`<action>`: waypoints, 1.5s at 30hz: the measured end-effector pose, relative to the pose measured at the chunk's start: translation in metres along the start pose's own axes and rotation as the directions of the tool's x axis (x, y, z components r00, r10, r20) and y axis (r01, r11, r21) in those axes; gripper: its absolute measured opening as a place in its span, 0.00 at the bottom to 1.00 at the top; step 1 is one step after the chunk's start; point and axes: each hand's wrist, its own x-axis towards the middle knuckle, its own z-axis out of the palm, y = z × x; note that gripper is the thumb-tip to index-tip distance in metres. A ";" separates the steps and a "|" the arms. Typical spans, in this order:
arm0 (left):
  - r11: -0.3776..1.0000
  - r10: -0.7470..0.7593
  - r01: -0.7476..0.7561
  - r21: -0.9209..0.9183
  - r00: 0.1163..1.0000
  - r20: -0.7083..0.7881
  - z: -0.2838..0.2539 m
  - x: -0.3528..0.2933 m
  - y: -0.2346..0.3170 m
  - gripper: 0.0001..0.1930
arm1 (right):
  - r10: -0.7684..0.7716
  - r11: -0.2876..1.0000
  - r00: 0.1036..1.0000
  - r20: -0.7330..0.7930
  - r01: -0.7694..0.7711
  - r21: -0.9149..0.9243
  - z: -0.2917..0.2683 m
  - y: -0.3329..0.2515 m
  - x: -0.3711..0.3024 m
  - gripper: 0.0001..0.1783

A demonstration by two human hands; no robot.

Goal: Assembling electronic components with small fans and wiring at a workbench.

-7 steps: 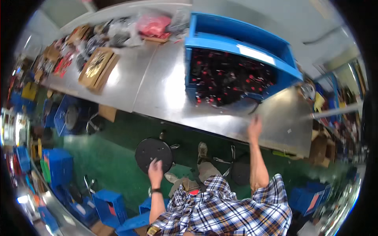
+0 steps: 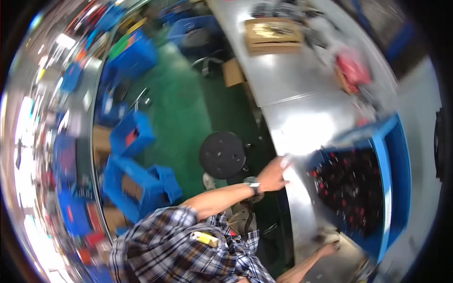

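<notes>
My left hand [image 2: 273,175], with a dark watch on its wrist, reaches over the near edge of the metal table [image 2: 276,78]. Its thumb and forefinger stand apart; a small pale patch at the fingertips is too blurred to name. Farther along the same table, my right hand [image 2: 326,250] is low over the surface beside a dark blurred shape [image 2: 325,233]. Motion smears its fingers, so whether they hold anything is unclear. Next to both hands lies a blue bin [image 2: 388,188], open toward me, with many small black and red parts [image 2: 351,191] heaped in its mouth.
A cardboard box [image 2: 273,45] of shiny gold-coloured pieces sits at the table's far end, near a pink plastic bag [image 2: 353,68]. A round black stool [image 2: 222,154] stands on the green floor. Several blue crates, including an open one [image 2: 132,134], line the left side.
The view has swung left, so the table now runs down the right side. My left hand has gone from above the stool to the table edge. My right hand stays near the bin.
</notes>
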 end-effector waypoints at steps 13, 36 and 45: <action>0.990 -0.132 0.133 0.044 0.990 -0.042 0.148 0.070 0.075 0.60 | 0.062 0.727 0.997 -0.035 -0.021 0.687 -0.071 0.021 0.113 0.31; 0.960 0.034 -0.092 -0.263 0.976 -0.217 0.208 0.136 0.098 0.78 | 0.358 0.669 0.846 -0.395 0.062 0.741 -0.015 -0.007 0.036 0.23; 0.949 0.077 -0.130 -0.286 0.979 -0.189 0.202 0.141 0.095 0.71 | 0.377 0.622 0.833 -0.404 0.096 0.777 -0.017 -0.046 0.043 0.12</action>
